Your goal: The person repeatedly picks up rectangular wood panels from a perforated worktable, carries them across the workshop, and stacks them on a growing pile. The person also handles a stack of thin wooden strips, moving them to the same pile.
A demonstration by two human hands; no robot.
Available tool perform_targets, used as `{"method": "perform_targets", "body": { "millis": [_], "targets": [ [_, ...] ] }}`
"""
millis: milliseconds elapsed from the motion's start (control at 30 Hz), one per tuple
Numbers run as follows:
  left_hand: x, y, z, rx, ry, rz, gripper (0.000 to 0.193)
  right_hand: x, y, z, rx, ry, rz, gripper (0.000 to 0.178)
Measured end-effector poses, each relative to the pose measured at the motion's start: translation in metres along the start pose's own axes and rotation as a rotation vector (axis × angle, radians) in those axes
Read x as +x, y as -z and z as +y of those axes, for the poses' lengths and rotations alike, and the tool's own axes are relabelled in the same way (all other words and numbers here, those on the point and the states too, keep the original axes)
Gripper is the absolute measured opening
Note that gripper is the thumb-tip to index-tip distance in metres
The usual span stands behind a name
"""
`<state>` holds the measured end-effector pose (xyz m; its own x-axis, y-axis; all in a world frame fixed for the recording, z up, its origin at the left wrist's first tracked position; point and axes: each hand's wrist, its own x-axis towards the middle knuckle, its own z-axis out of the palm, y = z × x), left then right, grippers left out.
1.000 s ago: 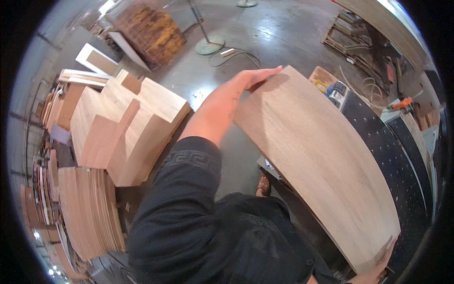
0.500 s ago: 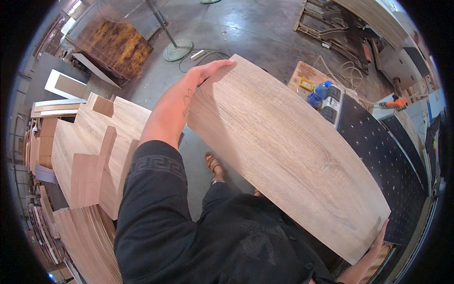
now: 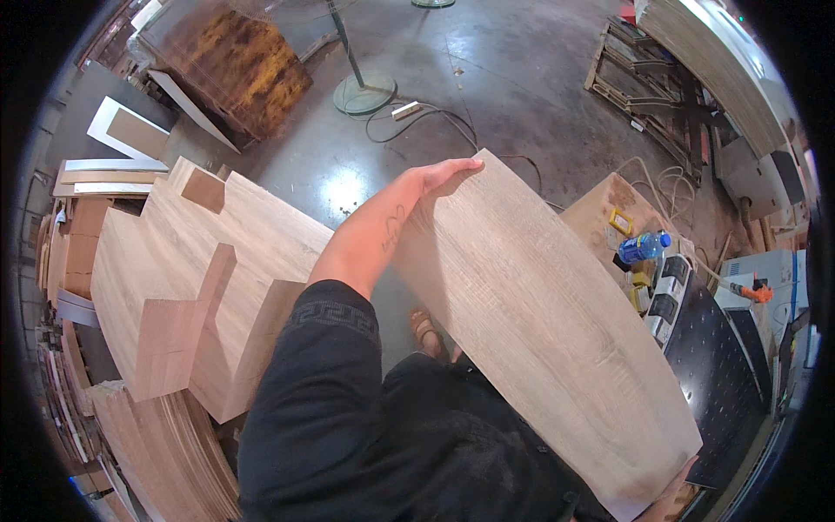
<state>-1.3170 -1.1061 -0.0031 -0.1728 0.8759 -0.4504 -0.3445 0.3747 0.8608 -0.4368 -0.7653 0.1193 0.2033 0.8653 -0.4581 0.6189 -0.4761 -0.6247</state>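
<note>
A long wood-grain board [image 3: 557,322] is held flat in front of my body, slanting from far left to near right. My left hand [image 3: 445,177] grips its far end, fingers wrapped over the corner and edge. At the near right end, my right hand [image 3: 680,489] holds the board's edge. Most of that hand is hidden by the board. Past the board's right side lies a black work surface [image 3: 718,374] dotted with small holes.
Stacked wood-grain panels [image 3: 252,226] stand on the left. A blue bottle [image 3: 642,248] lies on the bench at right, near a yellow item [image 3: 620,222]. A fan base [image 3: 365,93] and a cable [image 3: 448,117] are on the floor ahead. An orange-handled tool [image 3: 753,292] rests at far right.
The board has swung away from the perforated work surface, and its near end sits lower in view. My view has turned. Both hands still hold the board.
</note>
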Motion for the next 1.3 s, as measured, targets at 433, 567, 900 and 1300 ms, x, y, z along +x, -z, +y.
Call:
{"method": "perform_targets", "body": {
  "millis": [433,567,900,1300],
  "targets": [
    [0.015,0.110,0.003,0.053,-0.024,0.075,0.090,-0.070,-0.099,-0.057,0.071,-0.065,-0.070,0.092],
    [-0.032,0.141,0.021,-0.009,-0.059,0.194,0.091,-0.078,-0.135,-0.115,0.104,0.015,-0.127,0.092],
    [-0.206,0.298,-0.046,-0.322,-0.198,0.574,0.098,-0.135,-0.335,-0.376,0.093,0.336,-0.415,0.092],
    [-0.457,0.398,-0.113,-0.706,-0.322,1.308,0.088,-0.276,-0.757,-0.721,0.020,0.649,-1.028,0.092]
  ]
}}
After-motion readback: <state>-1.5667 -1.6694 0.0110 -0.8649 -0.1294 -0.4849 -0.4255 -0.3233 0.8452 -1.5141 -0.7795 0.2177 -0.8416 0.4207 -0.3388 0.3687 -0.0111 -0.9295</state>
